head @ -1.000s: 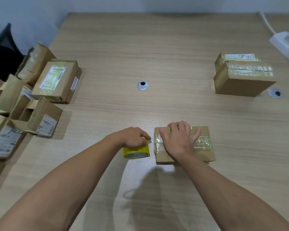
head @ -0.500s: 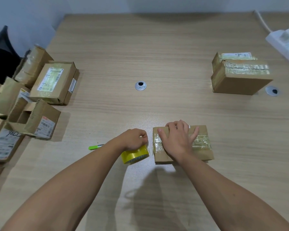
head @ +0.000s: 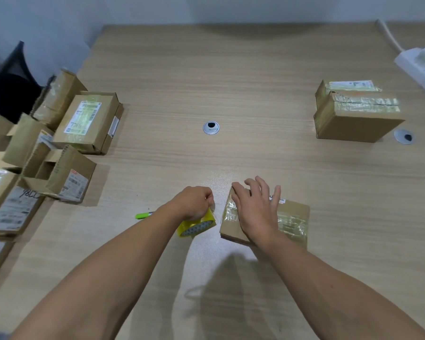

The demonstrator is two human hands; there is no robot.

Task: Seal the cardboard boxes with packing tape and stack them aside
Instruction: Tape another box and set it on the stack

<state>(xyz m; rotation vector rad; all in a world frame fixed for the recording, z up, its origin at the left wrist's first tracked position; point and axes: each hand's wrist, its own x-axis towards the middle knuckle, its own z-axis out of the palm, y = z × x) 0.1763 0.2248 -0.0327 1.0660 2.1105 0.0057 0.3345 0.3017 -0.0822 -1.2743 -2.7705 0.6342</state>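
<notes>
The left hand [head: 194,204] curled round the yellow tape roll [head: 198,225] just left of the small box [head: 293,217], where the right hand [head: 255,209] rested with fingers spread. Farther off, open boxes [head: 59,173] crowded the left; two taped boxes [head: 358,121] sat stacked far right.

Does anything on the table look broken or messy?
Yes. On the left, one small box sits with its flaps open, not sealed. At far right, the taped box has wrinkled, ragged tape along its top.
</notes>
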